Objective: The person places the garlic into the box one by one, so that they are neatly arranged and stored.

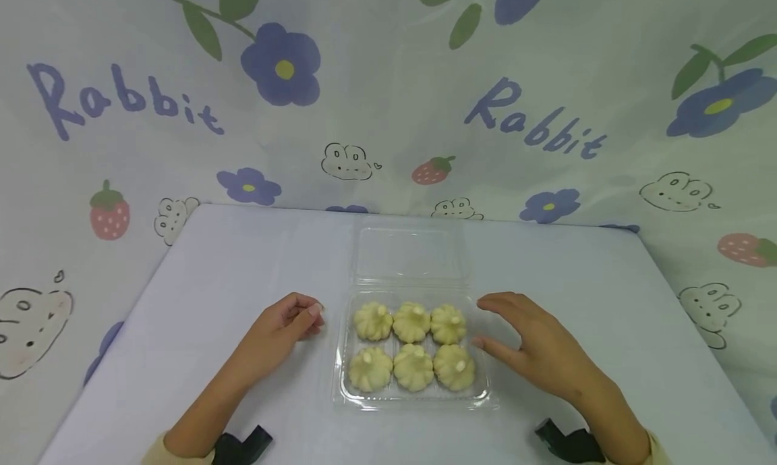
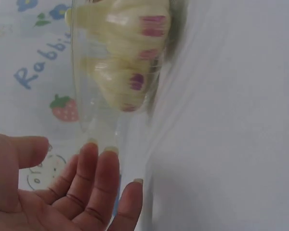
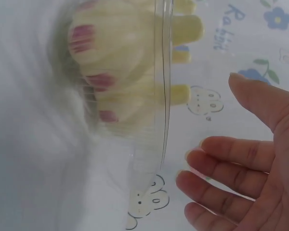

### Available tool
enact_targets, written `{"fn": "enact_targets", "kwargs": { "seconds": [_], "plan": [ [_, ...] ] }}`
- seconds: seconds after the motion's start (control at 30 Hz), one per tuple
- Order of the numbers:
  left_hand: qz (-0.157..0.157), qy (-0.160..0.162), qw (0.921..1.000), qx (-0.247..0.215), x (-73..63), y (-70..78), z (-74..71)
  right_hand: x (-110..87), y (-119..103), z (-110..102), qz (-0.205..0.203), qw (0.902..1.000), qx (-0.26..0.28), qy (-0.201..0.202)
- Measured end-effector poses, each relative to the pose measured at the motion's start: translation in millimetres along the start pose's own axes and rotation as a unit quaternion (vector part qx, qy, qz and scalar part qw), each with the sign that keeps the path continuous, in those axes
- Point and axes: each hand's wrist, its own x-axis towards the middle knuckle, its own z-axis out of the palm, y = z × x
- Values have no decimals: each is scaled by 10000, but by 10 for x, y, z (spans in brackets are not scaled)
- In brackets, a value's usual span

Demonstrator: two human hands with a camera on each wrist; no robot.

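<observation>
A clear plastic clamshell box [image 1: 419, 404] lies on the table with its lid [image 1: 409, 252] folded back, away from me. Inside, several pale garlic bulbs [image 1: 413, 367] sit in two rows, stems up. Purple streaks mark the lower sides of the garlic bulbs [image 2: 118, 84] in the left wrist view. My left hand [image 1: 282, 333] is just left of the box, fingers loosely bent and holding nothing. At the box's right side is my right hand [image 1: 540, 343], thumb and fingers spread apart, nothing between them. Whether its fingertips touch the rim cannot be made out.
A white cloth covers the table [image 1: 243, 249]. Behind it hangs a patterned curtain [image 1: 376, 80] with flowers, strawberries and rabbit drawings. Black wrist straps [image 1: 243, 445] show near both forearms at the lower edge of the head view.
</observation>
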Motion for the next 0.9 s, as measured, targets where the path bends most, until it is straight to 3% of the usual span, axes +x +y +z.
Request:
{"fn": "enact_targets", "kwargs": {
  "seconds": [0.2,0.53,0.73,0.9],
  "plan": [
    [43,86,9999,69,114,58,-13,27,95,-6,77,9998,64,180],
    [99,91,9977,661,365,191,22,202,278,-47,822,9944,650,113],
    [40,-27,9955,947,487,252,57,301,428,-28,1348,9854,1031,-146],
    [-33,-62,9929,1184,557,263,28,412,620,63,1524,9710,1816,-320]
  ]
}}
